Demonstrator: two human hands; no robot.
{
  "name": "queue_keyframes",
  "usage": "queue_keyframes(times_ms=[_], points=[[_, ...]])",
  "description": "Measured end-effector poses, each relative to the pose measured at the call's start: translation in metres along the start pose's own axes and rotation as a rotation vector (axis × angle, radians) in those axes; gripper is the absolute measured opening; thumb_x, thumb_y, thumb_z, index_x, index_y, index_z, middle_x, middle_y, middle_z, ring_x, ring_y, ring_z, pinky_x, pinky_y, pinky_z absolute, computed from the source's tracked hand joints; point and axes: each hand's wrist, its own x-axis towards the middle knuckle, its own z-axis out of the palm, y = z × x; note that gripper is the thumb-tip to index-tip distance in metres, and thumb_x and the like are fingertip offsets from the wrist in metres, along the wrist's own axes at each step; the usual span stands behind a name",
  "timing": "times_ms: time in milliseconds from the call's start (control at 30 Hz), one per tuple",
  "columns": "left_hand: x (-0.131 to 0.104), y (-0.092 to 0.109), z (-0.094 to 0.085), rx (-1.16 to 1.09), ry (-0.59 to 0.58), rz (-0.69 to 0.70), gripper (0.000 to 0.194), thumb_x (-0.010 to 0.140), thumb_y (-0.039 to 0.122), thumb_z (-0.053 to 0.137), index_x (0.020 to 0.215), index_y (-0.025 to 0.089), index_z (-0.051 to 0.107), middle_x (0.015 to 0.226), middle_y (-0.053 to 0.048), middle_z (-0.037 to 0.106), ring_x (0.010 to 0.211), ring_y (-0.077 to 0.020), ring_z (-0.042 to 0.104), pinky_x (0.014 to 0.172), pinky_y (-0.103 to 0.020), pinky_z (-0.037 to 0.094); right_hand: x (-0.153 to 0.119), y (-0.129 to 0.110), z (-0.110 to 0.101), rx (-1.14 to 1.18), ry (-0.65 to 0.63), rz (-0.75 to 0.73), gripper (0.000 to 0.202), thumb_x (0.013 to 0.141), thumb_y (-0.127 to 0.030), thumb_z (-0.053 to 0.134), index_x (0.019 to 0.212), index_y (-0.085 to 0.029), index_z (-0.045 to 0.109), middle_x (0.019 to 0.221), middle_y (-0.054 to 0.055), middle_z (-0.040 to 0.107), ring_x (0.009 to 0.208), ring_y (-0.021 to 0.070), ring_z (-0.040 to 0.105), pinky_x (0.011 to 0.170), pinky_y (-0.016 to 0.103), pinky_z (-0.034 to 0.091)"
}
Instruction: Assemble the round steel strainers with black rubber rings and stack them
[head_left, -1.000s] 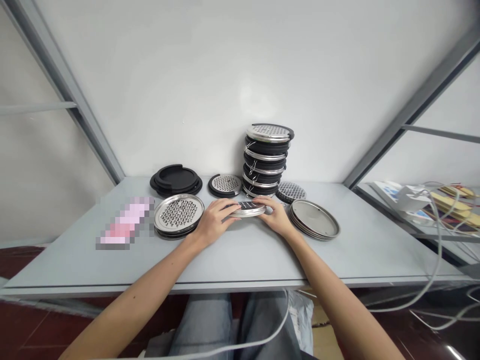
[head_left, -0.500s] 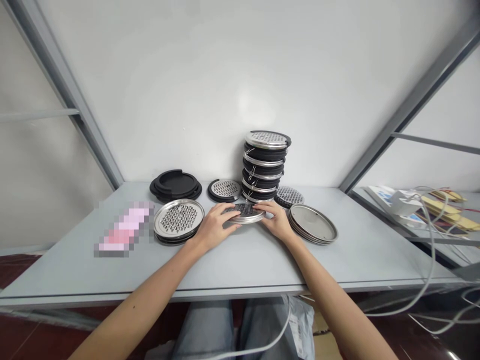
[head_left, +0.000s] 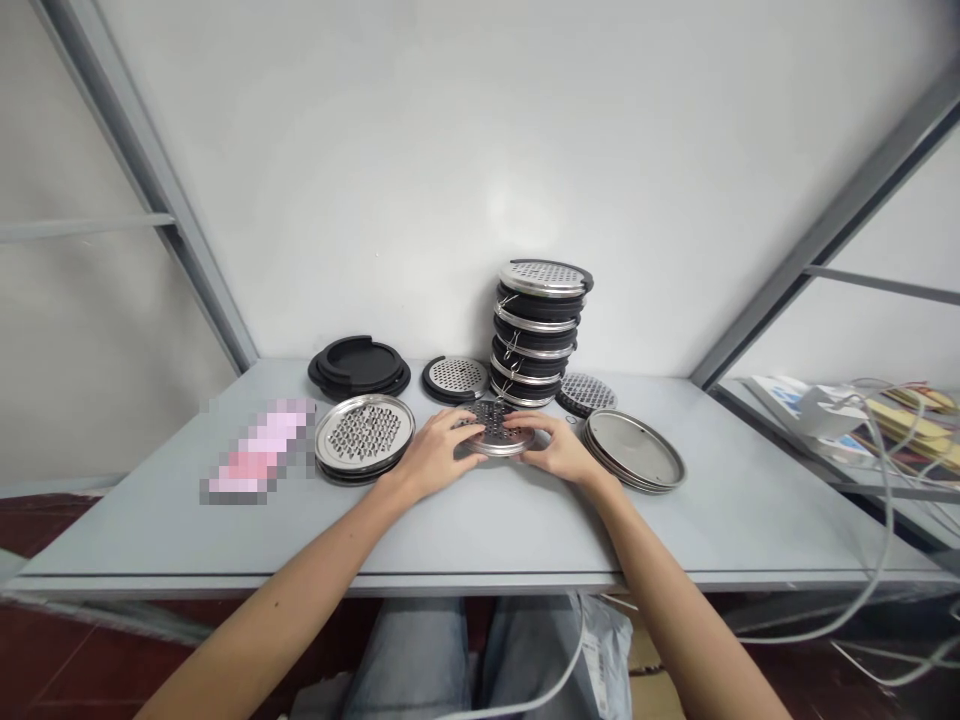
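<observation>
Both my hands grip a round perforated metal disc stack [head_left: 495,430] just over the grey table, in front of the tall pile. My left hand [head_left: 433,455] is closed on its left edge, fingertips on top and thumb at the front. On the right edge, my right hand [head_left: 561,450] holds it the same way. A pile of grater discs [head_left: 365,434] lies left of my left hand. Plain metal round plates [head_left: 636,449] are stacked right of my right hand. Behind the held discs rises a tall stack of black rings and metal discs [head_left: 538,330] with wire clips.
Black rings [head_left: 358,366] and a black-rimmed perforated disc [head_left: 456,378] lie near the wall. More perforated discs [head_left: 589,393] sit right of the tall stack. A blurred pink item [head_left: 262,450] is at the left. Cables and papers occupy a side shelf [head_left: 892,410].
The camera view has shifted slightly, so the table items appear a little further right. The held discs now tilt a bit more toward me, with both hands still on them.
</observation>
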Motion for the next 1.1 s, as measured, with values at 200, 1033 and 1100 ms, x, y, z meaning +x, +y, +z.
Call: queue_keyframes(times_ms=[200, 1033, 1100], points=[[-0.001, 0.005, -0.001, -0.058, 0.030, 0.028, 0.030, 0.085, 0.026, 0.064, 0.114, 0.020, 0.065, 0.118, -0.009, 0.063, 0.110, -0.0230, 0.059, 0.098, -0.042, 0.049, -0.007, 0.013, -0.010, -0.105, -0.042, -0.016, 0.062, 0.059, 0.000, 0.049, 0.115, -0.021, 0.068, 0.123, 0.007, 0.066, 0.127, 0.0259, 0.051, 0.111, 0.047, 0.035], [0.006, -0.117, -0.141, 0.539, -0.328, -0.422, 0.034, 0.086, 0.026, 0.046, 0.109, 0.017, 0.069, 0.116, -0.009, 0.068, 0.108, -0.0257, 0.062, 0.093, -0.034, 0.046, -0.002, 0.003, 0.013, -0.207, 0.049, -0.021, 0.031, 0.093, -0.037, 0.047, 0.107, -0.020, 0.069, 0.115, 0.010, 0.069, 0.109, 0.0258, 0.062, 0.098, 0.043, 0.046], [0.007, -0.116, -0.144, 0.546, -0.333, -0.406, 0.030, 0.086, 0.028, 0.048, 0.103, 0.020, 0.071, 0.111, -0.006, 0.071, 0.104, -0.0243, 0.063, 0.091, -0.033, 0.047, -0.003, 0.006, 0.011, -0.221, 0.069, 0.010, 0.030, 0.093, -0.037, 0.048, 0.105, -0.019, 0.069, 0.111, 0.010, 0.070, 0.105, 0.0262, 0.063, 0.095, 0.044, 0.047]])
